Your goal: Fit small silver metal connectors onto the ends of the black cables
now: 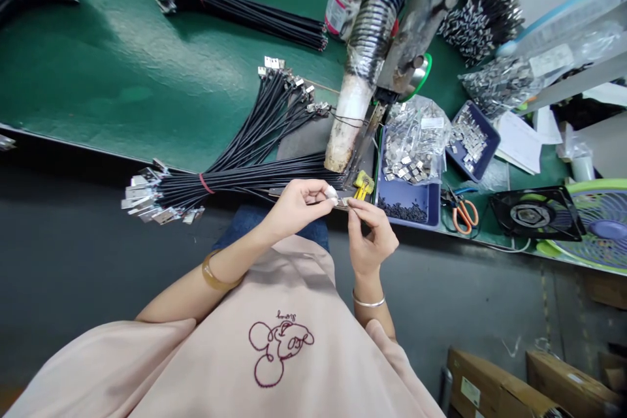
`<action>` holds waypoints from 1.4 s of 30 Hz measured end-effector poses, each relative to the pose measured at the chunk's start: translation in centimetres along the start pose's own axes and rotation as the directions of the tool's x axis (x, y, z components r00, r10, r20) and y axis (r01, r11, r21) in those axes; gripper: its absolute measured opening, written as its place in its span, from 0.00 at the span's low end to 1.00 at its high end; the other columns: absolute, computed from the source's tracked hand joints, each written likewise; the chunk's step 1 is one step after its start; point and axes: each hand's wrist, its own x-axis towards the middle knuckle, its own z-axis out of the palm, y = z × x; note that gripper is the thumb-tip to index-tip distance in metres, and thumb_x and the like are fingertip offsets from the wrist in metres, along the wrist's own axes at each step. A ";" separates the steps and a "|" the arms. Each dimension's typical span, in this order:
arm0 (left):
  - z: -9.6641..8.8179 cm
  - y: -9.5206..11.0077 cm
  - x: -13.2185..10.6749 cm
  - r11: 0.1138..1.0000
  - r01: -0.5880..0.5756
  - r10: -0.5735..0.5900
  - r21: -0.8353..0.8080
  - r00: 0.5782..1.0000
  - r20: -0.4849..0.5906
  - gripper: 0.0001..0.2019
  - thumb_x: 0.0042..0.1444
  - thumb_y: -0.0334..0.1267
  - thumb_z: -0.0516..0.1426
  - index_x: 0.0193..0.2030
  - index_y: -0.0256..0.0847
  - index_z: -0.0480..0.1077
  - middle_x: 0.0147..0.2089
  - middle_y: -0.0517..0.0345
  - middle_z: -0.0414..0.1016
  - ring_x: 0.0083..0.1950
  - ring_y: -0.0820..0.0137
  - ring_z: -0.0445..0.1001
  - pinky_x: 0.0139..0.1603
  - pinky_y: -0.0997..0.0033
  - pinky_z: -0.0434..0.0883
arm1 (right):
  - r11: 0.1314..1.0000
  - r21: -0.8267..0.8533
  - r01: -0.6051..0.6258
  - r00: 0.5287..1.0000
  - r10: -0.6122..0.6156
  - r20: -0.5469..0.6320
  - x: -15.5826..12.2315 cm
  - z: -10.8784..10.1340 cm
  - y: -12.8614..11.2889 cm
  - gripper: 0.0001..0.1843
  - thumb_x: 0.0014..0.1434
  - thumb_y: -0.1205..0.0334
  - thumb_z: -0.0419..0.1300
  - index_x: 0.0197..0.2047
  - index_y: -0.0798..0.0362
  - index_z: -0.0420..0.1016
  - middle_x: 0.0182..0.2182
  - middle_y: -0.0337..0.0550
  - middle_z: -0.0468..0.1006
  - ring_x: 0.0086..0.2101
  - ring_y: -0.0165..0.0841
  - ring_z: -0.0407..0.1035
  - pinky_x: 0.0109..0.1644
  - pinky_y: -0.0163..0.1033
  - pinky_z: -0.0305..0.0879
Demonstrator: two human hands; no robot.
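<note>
My left hand point(304, 208) is closed in a pinch, a white wrap on one fingertip. From that pinch a small silvery metal connector point(343, 201) sticks out to the right. My right hand point(371, 234) meets it from the other side, thumb and forefinger pressed together at its end; what lies between those fingertips is too small to make out. Just beyond the hands lies a bundle of black cables point(245, 173) with metal connectors on its left ends, tied by a red band. Close to the right fingertips is a yellow tool point(363, 185).
A fume hose point(360, 65) on a metal arm hangs over the bench. Rightward are a blue bin point(431, 206) of small parts, a smaller tray point(494, 137), orange-handled pliers point(465, 215) and a black fan point(536, 214). Another cable bundle point(249, 13) lies behind.
</note>
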 end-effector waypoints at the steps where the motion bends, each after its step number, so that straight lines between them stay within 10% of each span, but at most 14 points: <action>1: 0.1 0.0 0.0 1.000 0.005 -0.005 -0.001 1.000 -0.012 0.06 0.51 0.35 0.62 0.30 0.34 0.72 0.22 0.64 0.65 0.24 0.80 0.59 0.26 0.78 0.57 | 0.999 0.018 -0.042 0.999 0.042 -0.014 -0.1 0.1 0.2 0.08 0.63 0.69 0.61 0.43 0.48 0.74 0.41 0.43 0.85 0.42 0.35 0.81 0.44 0.43 0.80; 6: 0.3 -0.1 0.2 0.999 -0.010 0.011 0.042 0.999 -0.044 0.07 0.52 0.36 0.62 0.27 0.36 0.71 0.21 0.64 0.63 0.23 0.78 0.60 0.24 0.77 0.57 | 0.969 0.115 -0.219 0.975 0.222 -0.013 0.1 0.5 0.6 0.02 0.64 0.67 0.61 0.40 0.50 0.72 0.43 0.45 0.84 0.42 0.35 0.81 0.43 0.41 0.80; 17: 0.6 0.1 0.7 0.995 -0.037 0.046 0.094 0.995 -0.090 0.09 0.54 0.36 0.60 0.25 0.35 0.70 0.24 0.61 0.68 0.26 0.76 0.65 0.28 0.76 0.64 | 0.985 -0.108 0.136 0.991 -0.135 0.022 1.1 0.8 1.3 0.11 0.59 0.73 0.63 0.41 0.47 0.73 0.42 0.42 0.85 0.41 0.34 0.81 0.45 0.40 0.80; 36: 0.7 0.2 0.4 0.993 -0.024 0.035 0.116 0.995 -0.096 0.08 0.54 0.36 0.61 0.27 0.36 0.74 0.25 0.60 0.72 0.26 0.75 0.68 0.26 0.76 0.64 | 0.961 -0.159 0.228 0.973 -0.219 0.073 1.2 0.4 1.0 0.12 0.58 0.73 0.63 0.41 0.46 0.74 0.43 0.43 0.86 0.40 0.34 0.82 0.43 0.38 0.81; 42: 0.7 0.0 -0.2 0.982 -0.027 0.043 0.187 0.996 -0.082 0.08 0.56 0.36 0.59 0.31 0.35 0.78 0.25 0.59 0.74 0.27 0.74 0.69 0.29 0.76 0.65 | 0.985 -0.154 0.078 0.997 -0.075 0.026 1.5 0.1 0.4 0.09 0.60 0.71 0.64 0.41 0.46 0.75 0.43 0.43 0.85 0.42 0.34 0.81 0.43 0.39 0.80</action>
